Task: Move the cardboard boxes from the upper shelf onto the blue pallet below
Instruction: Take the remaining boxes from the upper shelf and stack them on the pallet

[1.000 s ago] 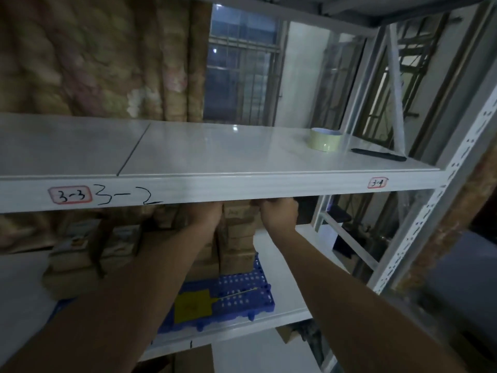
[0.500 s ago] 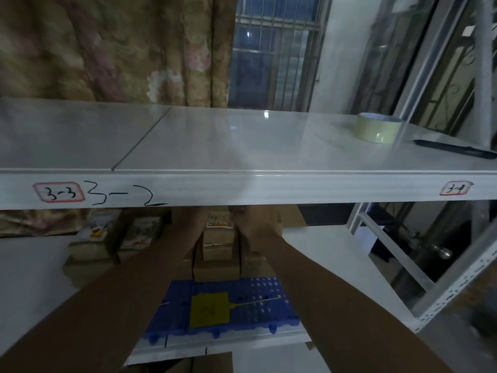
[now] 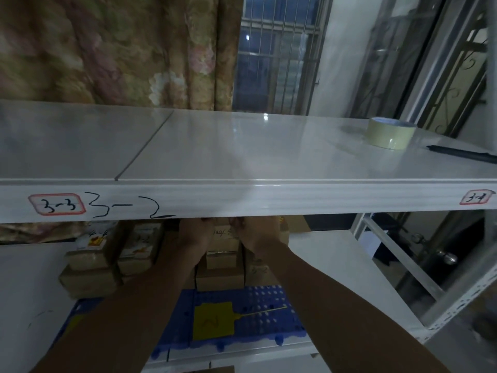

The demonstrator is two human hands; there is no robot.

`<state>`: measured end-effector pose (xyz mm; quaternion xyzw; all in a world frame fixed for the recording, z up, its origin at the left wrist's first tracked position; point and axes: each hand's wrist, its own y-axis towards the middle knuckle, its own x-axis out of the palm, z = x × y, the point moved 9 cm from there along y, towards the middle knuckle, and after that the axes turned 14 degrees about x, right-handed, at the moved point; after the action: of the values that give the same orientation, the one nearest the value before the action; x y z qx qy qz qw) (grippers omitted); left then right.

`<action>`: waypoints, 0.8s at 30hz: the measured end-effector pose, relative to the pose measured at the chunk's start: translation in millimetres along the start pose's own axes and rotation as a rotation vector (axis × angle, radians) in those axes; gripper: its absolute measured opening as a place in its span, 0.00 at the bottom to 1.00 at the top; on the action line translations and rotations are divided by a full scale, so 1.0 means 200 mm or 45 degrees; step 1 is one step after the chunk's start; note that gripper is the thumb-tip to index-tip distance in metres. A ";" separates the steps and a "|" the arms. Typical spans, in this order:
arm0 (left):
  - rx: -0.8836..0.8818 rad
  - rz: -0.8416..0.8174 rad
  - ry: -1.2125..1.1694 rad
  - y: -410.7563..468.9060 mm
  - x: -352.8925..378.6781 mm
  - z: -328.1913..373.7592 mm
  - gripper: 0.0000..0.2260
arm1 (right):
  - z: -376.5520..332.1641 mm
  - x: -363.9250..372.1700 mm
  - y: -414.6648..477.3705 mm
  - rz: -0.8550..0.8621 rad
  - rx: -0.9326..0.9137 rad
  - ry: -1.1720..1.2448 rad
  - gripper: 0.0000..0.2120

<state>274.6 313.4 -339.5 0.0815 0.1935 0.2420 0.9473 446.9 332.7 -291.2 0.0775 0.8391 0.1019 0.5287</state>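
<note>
The white upper shelf carries no cardboard boxes. Below it, several cardboard boxes are stacked at the back of the blue pallet. Both my arms reach under the shelf's front beam. My left hand and my right hand press on either side of the top cardboard box, which has handwriting on it. The beam hides my fingertips.
A roll of tape and a black pen lie at the right end of the upper shelf. More boxes are stacked to the left on the pallet. A yellow tag lies on the pallet's front. A diagonal rack brace crosses at the right.
My view has swung left and closer to the shelf. Both hands stay on the top box of the stack and have drawn closer together.
</note>
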 end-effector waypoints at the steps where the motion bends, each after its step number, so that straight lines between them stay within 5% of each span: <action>1: -0.003 -0.002 -0.033 -0.01 0.00 0.00 0.14 | -0.01 0.01 0.00 -0.018 -0.018 0.005 0.15; 16: 0.033 -0.083 -0.123 -0.04 0.04 -0.01 0.17 | -0.01 0.05 -0.05 -0.173 -0.088 -0.243 0.17; 24: 0.303 -0.167 0.316 -0.09 -0.03 0.11 0.15 | -0.05 -0.04 -0.12 -0.178 -0.160 -0.272 0.16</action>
<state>286.0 292.8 -322.2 0.1498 0.3412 0.1633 0.9135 440.3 306.7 -286.4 -0.0040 0.7732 0.1082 0.6248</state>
